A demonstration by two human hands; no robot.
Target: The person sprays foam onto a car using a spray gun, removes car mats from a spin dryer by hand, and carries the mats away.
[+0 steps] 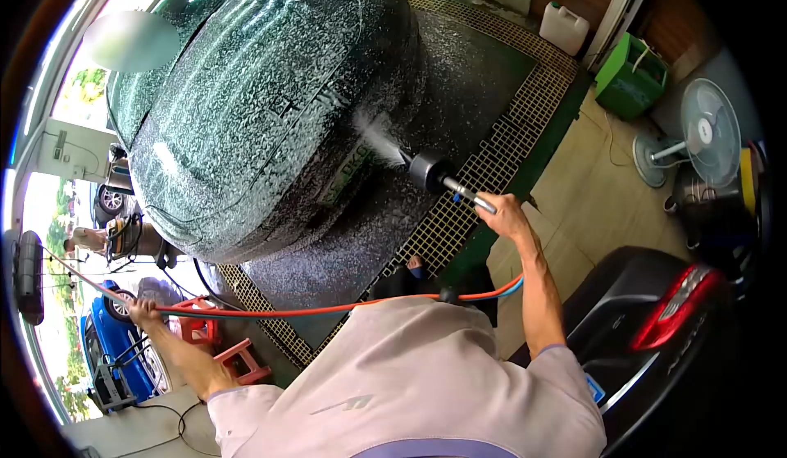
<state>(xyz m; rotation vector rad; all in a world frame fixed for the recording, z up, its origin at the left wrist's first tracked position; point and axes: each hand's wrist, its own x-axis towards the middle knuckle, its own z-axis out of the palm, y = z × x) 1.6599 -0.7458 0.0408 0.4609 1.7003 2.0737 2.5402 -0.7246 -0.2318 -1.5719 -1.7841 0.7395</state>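
Spraying now: my right hand wrapped round spray lance, mist hitting white-flecked car, far left. Left hand closed round orange hose; any shift calls for slack.

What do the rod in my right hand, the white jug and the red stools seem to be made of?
Rod: probably polished metal, silvery with bright highlights. White jug: likely dull plastic, cloudy with a moulded-looking handle. Red stools: seemingly smooth moulded plastic, evenly coloured.
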